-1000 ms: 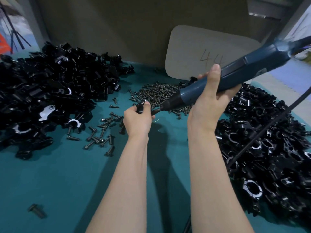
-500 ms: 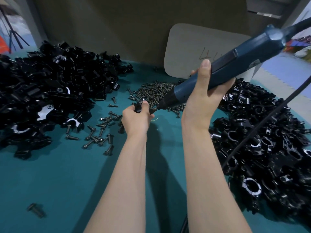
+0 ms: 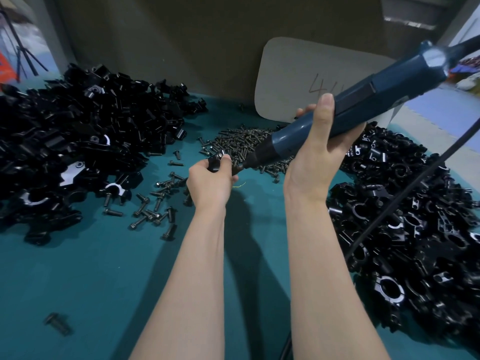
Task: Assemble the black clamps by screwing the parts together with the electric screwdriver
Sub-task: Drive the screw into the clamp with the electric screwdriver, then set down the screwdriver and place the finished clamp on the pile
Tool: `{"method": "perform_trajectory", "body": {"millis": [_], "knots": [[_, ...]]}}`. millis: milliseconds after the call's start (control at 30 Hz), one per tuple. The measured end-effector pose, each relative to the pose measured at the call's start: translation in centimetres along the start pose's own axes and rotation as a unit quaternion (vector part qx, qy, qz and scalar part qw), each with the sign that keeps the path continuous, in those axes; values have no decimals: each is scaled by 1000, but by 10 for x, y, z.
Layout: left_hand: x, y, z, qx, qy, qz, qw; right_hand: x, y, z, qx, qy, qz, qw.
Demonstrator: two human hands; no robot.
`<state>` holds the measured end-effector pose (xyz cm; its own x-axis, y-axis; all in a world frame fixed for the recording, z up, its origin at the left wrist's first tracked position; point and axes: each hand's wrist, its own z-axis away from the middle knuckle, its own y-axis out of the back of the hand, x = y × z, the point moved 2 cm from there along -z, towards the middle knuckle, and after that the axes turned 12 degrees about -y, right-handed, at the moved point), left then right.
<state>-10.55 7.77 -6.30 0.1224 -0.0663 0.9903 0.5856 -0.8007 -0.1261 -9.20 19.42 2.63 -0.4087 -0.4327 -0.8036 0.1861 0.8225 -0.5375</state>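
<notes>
Little change over the last second: left hand [image 3: 210,183] sits at the same spot in centre frame, fingers [image 3: 225,159] curled tight round a small black metal clamp piece [image 3: 215,162], pinching it just above the teal surface [image 3: 78,281]. Right hand [image 3: 319,152] keeps its full wrap on the dark blue pen-shaped electric screwdriver [image 3: 350,110], thumb up along the barrel. Only real shift is that the tool's rear end, upper right of frame, has tipped slightly higher, so the body slants a bit steeper. The black nose still points down-left into the held clamp; the bit tip looks to be touching it, but the contact itself is hidden behind the left thumb. Reads as mid-drive on one screw, not done; can't tell how far the screw is seated. The big heap of loose black clamp parts [image 3: 78,131] at left, the heap of ring-shaped black clamps [image 3: 415,216] at right, the mound of small dark screws [image 3: 241,141] behind the hands and the scattered larger bolts [image 3: 155,203] left of the wrist haven't moved. Black cable [image 3: 389,203] crosses the right heap. Rounded cardboard card marked "44" [image 3: 293,81] leans at the back. Next is probably finishing the drive, then dropping the clamp on a heap.
</notes>
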Motion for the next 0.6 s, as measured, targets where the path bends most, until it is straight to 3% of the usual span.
{"method": "perform_trajectory", "body": {"millis": [267, 433, 600], "knots": [[-2, 0, -3, -36, 26, -15, 999, -7, -3, 3, -44, 0, 3, 999], [2, 5, -11, -81, 20, -80, 993, -17, -3, 2, -75, -35, -40, 996], [5, 1, -11, -194, 50, -190, 961, -29, -3, 2, -114, -45, -48, 991]]}}
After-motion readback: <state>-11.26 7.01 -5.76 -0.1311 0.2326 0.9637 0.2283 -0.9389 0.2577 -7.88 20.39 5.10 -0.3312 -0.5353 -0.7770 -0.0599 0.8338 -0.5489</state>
